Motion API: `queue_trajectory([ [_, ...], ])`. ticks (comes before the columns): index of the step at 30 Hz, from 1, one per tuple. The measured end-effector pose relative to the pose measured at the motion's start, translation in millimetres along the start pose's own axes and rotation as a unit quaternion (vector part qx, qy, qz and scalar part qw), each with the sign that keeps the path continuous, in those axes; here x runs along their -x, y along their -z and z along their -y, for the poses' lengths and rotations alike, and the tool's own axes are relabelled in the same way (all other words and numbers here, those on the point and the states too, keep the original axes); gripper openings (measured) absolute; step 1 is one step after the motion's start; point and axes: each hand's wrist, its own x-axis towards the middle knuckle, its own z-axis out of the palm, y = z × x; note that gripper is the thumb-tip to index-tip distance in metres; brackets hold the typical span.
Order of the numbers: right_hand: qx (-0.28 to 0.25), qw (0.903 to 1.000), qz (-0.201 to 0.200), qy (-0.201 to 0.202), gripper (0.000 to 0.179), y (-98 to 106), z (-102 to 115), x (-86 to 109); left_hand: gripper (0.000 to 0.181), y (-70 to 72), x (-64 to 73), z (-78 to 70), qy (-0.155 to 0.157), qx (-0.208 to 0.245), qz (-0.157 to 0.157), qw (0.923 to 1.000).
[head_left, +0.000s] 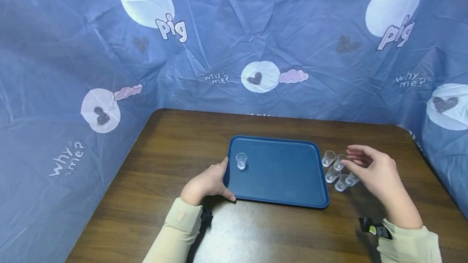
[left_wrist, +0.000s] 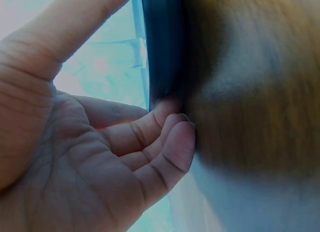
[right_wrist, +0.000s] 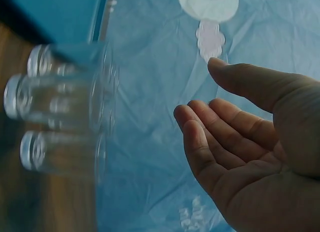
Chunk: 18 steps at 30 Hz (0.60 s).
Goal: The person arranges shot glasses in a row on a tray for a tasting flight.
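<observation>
A blue rectangular tray [head_left: 278, 173] lies on the wooden table. One clear shot glass [head_left: 241, 161] stands upright on its left part. My left hand [head_left: 210, 184] holds the tray's near left corner, thumb at the front edge and fingers along the left side; in the left wrist view its curled fingertips [left_wrist: 177, 144] meet the tray's rim [left_wrist: 162, 52]. Several more shot glasses [head_left: 332, 173] stand in a cluster just right of the tray. Over that cluster hovers my right hand [head_left: 376, 171], fingers loosely bent and nothing between them; in the right wrist view the glasses [right_wrist: 55, 102] are apart from it.
The brown wooden table [head_left: 164, 145] extends around the tray on all sides. A blue printed cloth [head_left: 219, 52] hangs behind the table and along its left and right sides. A strap with a small device [head_left: 376, 228] sits on the right wrist.
</observation>
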Motion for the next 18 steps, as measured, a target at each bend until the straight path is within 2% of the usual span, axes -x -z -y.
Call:
queue_trajectory([
  [10,0.009,0.9996,-0.019,-0.016,0.039,19.6,-24.8,9.1,0.135,0.0,-0.4,1.2,-0.001,0.001,-0.003,1.0],
  [18,0.018,0.9994,-0.004,-0.03,0.044,27.5,-35.1,12.6,0.134,0.2,0.5,0.8,-0.001,0.001,-0.002,1.0],
])
